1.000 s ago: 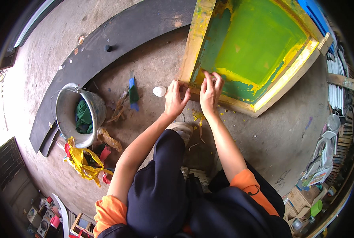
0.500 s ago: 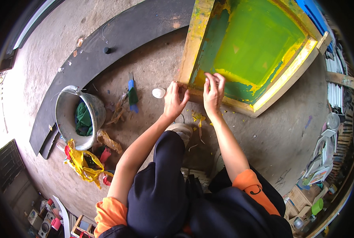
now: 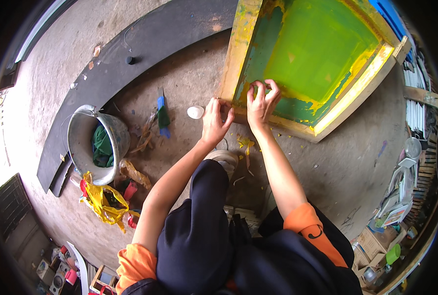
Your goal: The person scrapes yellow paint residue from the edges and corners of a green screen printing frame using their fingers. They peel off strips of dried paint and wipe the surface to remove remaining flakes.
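Observation:
A wooden screen-printing frame (image 3: 354,105) stretches away from me at the upper right, its green mesh (image 3: 322,44) smeared with yellow ink. My left hand (image 3: 215,122) grips the frame's near left corner, thumb and fingers curled over the wood. Over the near left part of the mesh is my right hand (image 3: 262,105), its fingers bent and drawn together at the inner edge of the near rail. Whatever may be between those fingertips is too small to make out. Yellow scraps (image 3: 246,142) lie on the floor just below the frame.
Left of my hands are a white round lid-like piece (image 3: 195,112), a blue-handled scraper (image 3: 161,105) and a grey bucket (image 3: 115,142) holding green cloth. A yellow plastic bag (image 3: 103,201) lies near the bucket. A long black board (image 3: 106,64) curves behind; stacked materials (image 3: 418,118) line the right.
My right hand has shifted slightly left and its fingers have curled in more over the mesh. My left hand stays at the frame's corner.

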### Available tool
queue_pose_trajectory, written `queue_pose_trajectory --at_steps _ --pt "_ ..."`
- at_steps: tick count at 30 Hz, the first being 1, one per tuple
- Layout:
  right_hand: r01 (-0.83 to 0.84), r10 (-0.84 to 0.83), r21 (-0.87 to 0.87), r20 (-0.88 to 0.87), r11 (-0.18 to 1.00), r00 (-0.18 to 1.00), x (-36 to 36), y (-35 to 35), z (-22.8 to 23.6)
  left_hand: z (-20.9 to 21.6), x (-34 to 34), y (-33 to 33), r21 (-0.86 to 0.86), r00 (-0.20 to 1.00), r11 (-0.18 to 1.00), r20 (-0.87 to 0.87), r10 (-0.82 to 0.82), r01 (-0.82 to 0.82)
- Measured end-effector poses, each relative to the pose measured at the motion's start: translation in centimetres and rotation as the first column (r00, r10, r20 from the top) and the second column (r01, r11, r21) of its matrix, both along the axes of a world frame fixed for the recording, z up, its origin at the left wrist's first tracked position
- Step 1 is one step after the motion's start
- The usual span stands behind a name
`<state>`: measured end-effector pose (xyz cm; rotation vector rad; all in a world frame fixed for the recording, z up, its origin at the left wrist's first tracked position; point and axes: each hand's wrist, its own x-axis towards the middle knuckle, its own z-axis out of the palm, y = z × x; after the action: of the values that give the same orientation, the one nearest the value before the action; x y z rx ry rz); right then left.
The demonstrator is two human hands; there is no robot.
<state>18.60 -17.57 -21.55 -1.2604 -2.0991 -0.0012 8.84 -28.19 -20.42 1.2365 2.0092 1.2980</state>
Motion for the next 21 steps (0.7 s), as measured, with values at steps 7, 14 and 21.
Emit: queue_pose_trajectory --at_steps 7,14,21 --pt "-0.136 0.136 0.010 0.038 0.991 0.990 1.1 0.0 -0.7 0.1 0.1 0.1 0.027 0.999 1.000 -0.045 0.015 -0.014" --pt "-0.260 0.261 -0.063 -0.001 0.963 0.965 1.8 0.0 -0.3 0.1 0.1 0.1 0.034 0.999 0.999 -0.052 0.013 -0.011" --pt "-0.270 0.257 -0.086 -0.134 0.959 0.957 1.0 0.3 0.9 0.1 0.1 0.1 0.031 0.999 0.999 -0.052 0.010 -0.008"
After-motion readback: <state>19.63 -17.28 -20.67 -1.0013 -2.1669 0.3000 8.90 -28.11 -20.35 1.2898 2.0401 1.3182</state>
